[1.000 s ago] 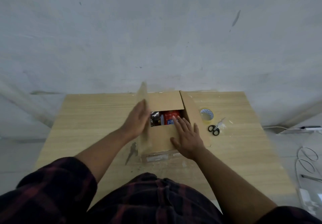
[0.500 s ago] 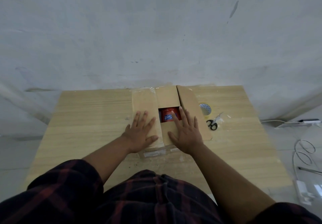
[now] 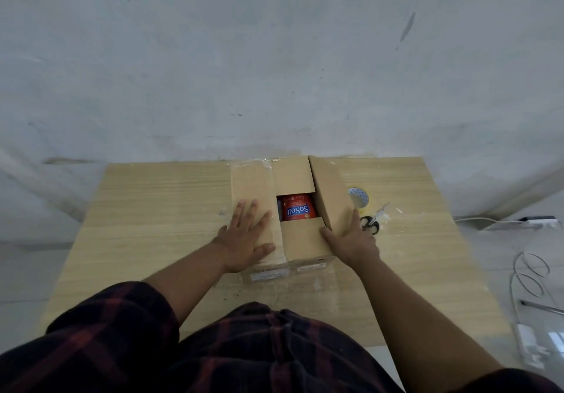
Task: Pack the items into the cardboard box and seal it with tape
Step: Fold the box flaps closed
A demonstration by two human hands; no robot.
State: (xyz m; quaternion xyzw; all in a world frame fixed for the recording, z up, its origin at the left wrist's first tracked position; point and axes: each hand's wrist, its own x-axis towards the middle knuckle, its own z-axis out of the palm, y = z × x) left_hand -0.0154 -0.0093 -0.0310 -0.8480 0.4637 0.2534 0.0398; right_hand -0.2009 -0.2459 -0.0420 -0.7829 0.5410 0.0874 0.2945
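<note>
The cardboard box (image 3: 305,246) is sitting at the far middle of the counter (image 3: 152,209), and the left hand (image 3: 247,237), fingers spread flat, is pressing the left flap (image 3: 250,185) down, probably to stop it springing up. The right hand (image 3: 354,240) is clasping the raised right flap (image 3: 331,191) between thumb and fingers, likely readying to fold it over. A red SoSoft pack (image 3: 297,208) is showing through the gap, already inside. The tape roll (image 3: 358,198) and scissors (image 3: 370,224) are lying just right of the box, handy for sealing
</note>
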